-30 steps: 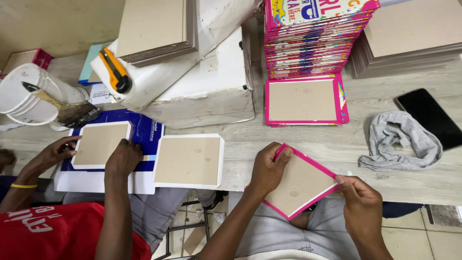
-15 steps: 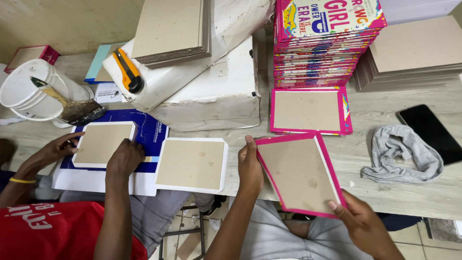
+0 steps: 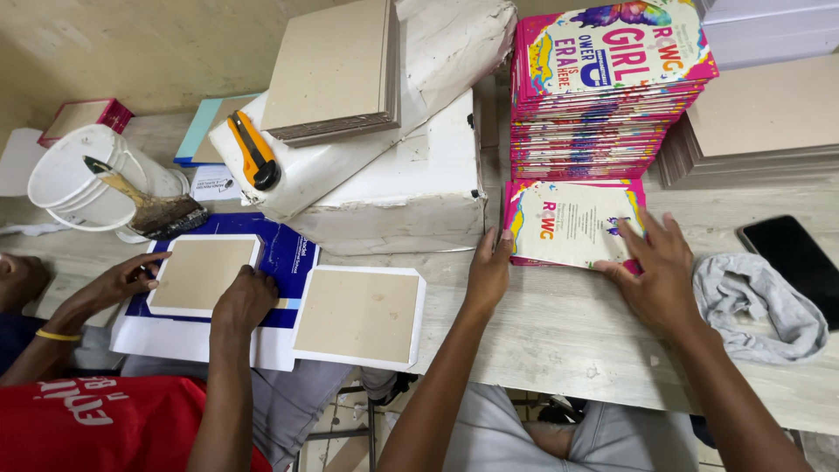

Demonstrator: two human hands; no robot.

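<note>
Right now your left hand (image 3: 488, 273) lies flat on the pale grey wood-grain table (image 3: 559, 336), fingers stretched and relaxed, fingertips touching the left edge of the pink-bordered printed book cover (image 3: 572, 223) at twelve o'clock from the wrist. Your right hand (image 3: 657, 278) rests at about four o'clock of that cover, fingers spread loose and pressing on its lower right corner, not closed around it. The cover lies face up on a low pile of like covers, flat on the table. At three o'clock of your right hand, just beside it, a crumpled grey cloth (image 3: 762, 306) lies next to a black phone (image 3: 800, 267). At nine o'clock of your left hand, a grey cardboard panel on white paper (image 3: 360, 316) lies near the table edge, and beyond it a co-worker's hand (image 3: 245, 299) presses another board. Farther off, at twelve o'clock, the tall stack of pink covers (image 3: 603, 96) stands right behind the low pile, with a battered white box (image 3: 393, 192) to its left.
</note>
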